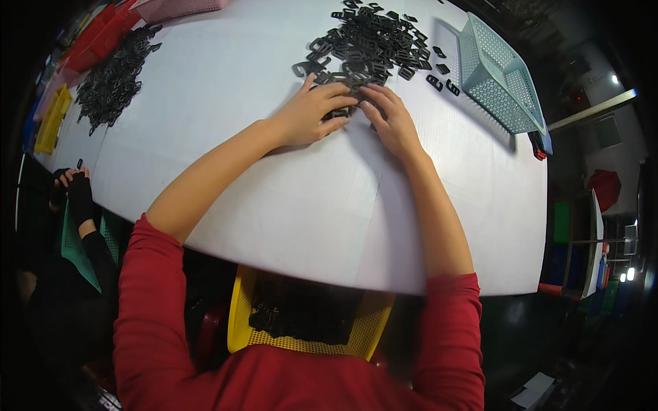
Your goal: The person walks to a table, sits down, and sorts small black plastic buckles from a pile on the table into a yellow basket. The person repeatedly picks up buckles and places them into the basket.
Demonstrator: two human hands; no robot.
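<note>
A heap of small black plastic buckles (377, 42) lies on the white table, at the far side from me. My left hand (310, 113) rests at the heap's near edge, its fingers stretched and apart over a few dark buckles that they partly hide. Facing it, my right hand (392, 118) touches the same edge with its fingertips, fingers spread. The two hands almost meet around these nearest pieces. Neither hand has a clear grip on a buckle, though what lies under the fingers is partly hidden.
A pale blue perforated basket (504, 75) stands right of the heap, near a few stray buckles. On my lap side, a yellow basket (240, 322) holds dark pieces. Another black pile (116, 79) lies far left by red and yellow baskets. At left a co-worker's gloved hand (79, 181) holds a small black piece.
</note>
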